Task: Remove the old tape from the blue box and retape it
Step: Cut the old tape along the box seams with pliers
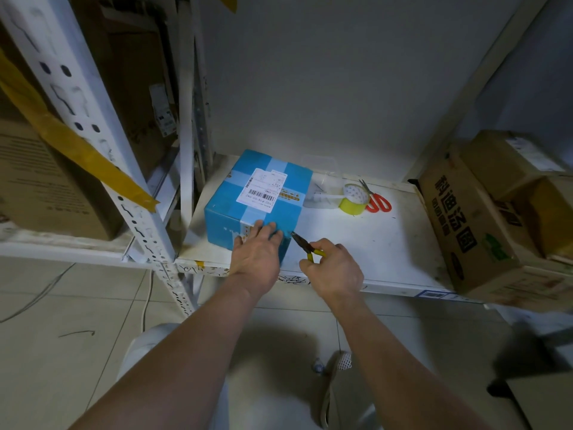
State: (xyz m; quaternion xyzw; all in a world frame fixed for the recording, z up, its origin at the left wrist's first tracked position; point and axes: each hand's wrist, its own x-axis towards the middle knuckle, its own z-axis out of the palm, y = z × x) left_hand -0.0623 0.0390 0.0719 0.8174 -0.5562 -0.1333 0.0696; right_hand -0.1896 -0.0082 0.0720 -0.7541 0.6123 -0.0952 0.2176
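A blue box [229,200] with a white barcode label and pale tape bands crossing its top stands on the white shelf [372,243]. My left hand [257,252] lies with straight fingers against the box's near corner. My right hand [333,268] grips yellow-handled pliers [305,246], whose dark tips touch the box's near right edge. A roll of yellowish tape [353,198] and red-handled scissors [376,200] lie on the shelf to the right of the box.
Large brown cardboard boxes [483,225] sit at the shelf's right end. A white perforated rack post [93,128] with a yellow tape strip [77,147] stands at left, with more cartons behind it. Below are tiled floor and my shoes.
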